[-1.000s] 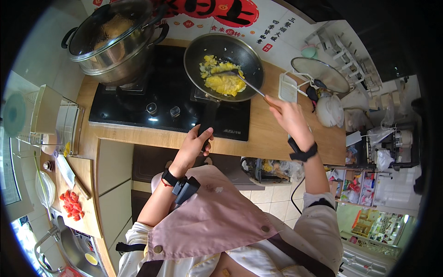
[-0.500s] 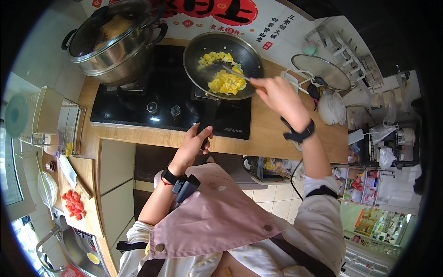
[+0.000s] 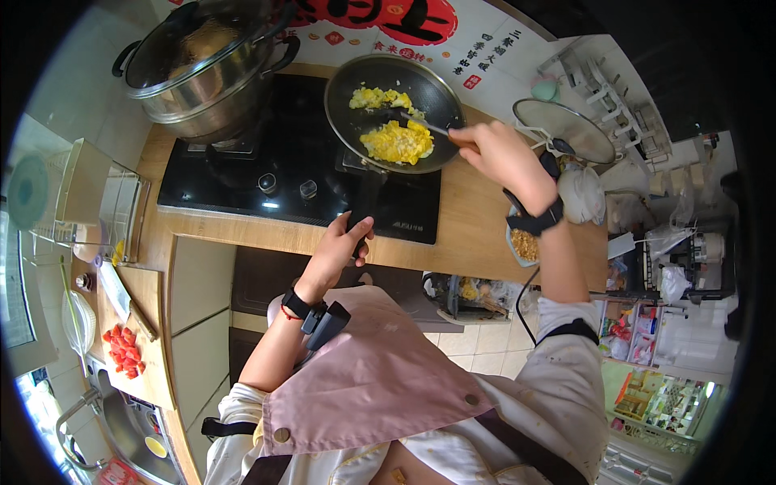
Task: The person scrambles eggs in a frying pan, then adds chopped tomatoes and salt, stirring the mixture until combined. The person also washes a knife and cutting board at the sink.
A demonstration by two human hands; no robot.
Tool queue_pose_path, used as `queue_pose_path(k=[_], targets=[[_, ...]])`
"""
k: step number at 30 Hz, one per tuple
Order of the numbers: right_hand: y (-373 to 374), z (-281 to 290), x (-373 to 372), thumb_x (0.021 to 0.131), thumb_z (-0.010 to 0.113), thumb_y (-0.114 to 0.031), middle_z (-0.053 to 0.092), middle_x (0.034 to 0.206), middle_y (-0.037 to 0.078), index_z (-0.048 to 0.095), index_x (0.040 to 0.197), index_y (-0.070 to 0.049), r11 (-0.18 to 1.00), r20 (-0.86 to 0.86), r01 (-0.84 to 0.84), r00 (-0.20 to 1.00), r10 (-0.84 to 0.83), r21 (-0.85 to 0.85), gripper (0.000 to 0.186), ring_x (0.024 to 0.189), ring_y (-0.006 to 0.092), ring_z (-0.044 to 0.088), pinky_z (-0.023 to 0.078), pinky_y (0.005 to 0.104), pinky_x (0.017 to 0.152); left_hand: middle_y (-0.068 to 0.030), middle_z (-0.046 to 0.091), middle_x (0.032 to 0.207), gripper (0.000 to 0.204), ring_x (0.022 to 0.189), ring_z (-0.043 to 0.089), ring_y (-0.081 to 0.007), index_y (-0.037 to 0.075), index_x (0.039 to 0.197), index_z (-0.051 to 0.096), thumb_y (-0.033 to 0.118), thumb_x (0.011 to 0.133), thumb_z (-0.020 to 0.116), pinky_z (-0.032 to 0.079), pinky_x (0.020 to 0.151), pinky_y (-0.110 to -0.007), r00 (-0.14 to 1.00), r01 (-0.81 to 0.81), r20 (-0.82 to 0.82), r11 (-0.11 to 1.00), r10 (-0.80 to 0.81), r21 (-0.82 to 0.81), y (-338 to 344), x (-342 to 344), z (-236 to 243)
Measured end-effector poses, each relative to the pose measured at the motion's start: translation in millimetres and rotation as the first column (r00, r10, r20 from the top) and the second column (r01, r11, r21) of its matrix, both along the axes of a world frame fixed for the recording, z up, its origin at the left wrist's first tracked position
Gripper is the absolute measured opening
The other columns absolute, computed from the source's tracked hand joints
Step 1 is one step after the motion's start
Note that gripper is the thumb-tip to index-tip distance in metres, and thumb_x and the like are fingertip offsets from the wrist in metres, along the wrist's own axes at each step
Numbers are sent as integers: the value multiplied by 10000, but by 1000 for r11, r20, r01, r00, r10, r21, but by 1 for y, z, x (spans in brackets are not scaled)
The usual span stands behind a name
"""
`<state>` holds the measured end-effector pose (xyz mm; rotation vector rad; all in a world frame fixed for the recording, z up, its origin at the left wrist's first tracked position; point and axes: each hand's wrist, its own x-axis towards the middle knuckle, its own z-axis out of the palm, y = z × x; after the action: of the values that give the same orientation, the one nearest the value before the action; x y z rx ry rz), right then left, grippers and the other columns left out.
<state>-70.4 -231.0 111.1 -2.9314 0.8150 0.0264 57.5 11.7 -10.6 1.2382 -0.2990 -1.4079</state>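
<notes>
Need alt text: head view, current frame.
Scrambled egg in a dark wok over a black stove, left hand holding its handle, right hand a spatula. A lidded steel pot stands to the left; chopped red pieces lie on a wooden board.

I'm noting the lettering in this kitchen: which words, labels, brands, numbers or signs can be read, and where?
I won't transcribe wording, but it stands here:
Wall: large black characters on a red patch.
Wall: vertical black characters above a small red square.
Black stove: pale lettering, front right corner.
Packets at right: too small to read.
</notes>
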Motion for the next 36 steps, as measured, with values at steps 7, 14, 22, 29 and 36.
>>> queue_pose_path(k=[7,14,22,29,36], targets=[[3,11,3,803,674,-50,688,979,184,681,1118,-44,975,173,-198,962,213,-98,315,890,352,663,536,384,815,-13,549,839,320,611,467,-75,-1,1079,468,268,960,593,397,504,-219,1000,-22,-2,1000,22,17,-1,0,-4],[16,18,8,824,654,-70,689,1011,173,675,1126,-37,998,21,-56,998,57,-24,304,925,342,659,525,386,844,-12,551,840,281,609,466,-74,12,1034,495,268,963,586,392,503,-220,1000,18,19,1000,-18,10,0,1,-2],[38,58,-47,828,686,-132,696,1009,137,684,1152,-122,965,-76,195,980,-184,174,324,886,313,676,532,373,798,-20,550,839,529,604,469,-79,-58,1281,341,268,955,600,407,506,-218,1000,-1,-24,1000,2,17,0,2,-1],[-1,6,-64,864,656,-146,682,917,186,660,1197,-130,1000,198,0,980,-3,14,334,755,322,663,516,353,699,-20,553,848,601,602,473,-76,-81,1349,329,276,952,606,426,514,-220,1000,7,-27,1000,-6,23,0,2,-8],[-3,16,-76,866,652,-118,681,971,194,665,1170,-71,979,47,190,980,-194,78,308,807,318,683,517,327,709,-15,549,822,420,593,474,-74,-39,1176,450,279,952,609,421,505,-226,1000,0,-31,1000,0,2,0,2,-9]])
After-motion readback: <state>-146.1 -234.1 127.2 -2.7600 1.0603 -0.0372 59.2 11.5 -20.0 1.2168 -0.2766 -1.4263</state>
